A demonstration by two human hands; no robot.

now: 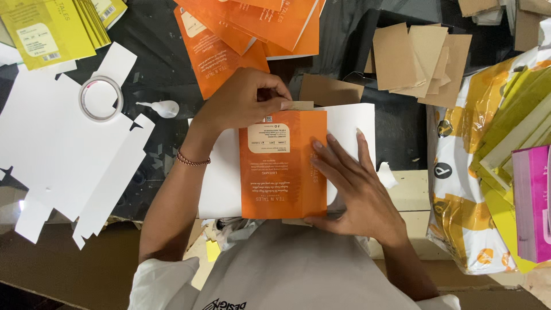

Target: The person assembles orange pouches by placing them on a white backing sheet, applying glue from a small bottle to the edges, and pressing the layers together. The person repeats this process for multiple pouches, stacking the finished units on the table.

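— Two hands on one orange carton blank [284, 166], is that right?

— Yes. It lies printed side up on a white die-cut sheet [221, 183], right in front of the person. The left hand [241, 103] pinches a narrow brown flap [298, 105] at the carton's far edge, thumb and fingertips closed on it. The right hand [356, 189] lies open and flat, fingers spread, pressing the carton's right side down; it grasps nothing.

— Which step would you call that?

— Folding or seating the end flap, I judge, while the body is held still. A clean crease calls for steady pressure from the flat hand and a straight pull along the flap's line.

— What lies around it?

— More orange blanks [252, 28] fan out just beyond the left hand. A stack of brown cardboard pieces [419, 57] sits to the far right of them. Yellow-green blanks [51, 28] lie at the far left corner. A roll of clear tape [100, 99] rests on a large white die-cut blank [63, 149], with a small white glue nozzle [162, 108] beside it. At the right edge, an orange-and-white plastic mailer bag [470, 172] and a pink box [531, 201].

— Anything in the way?

— The orange blanks crowd close to the flap; the rest stands well apart.
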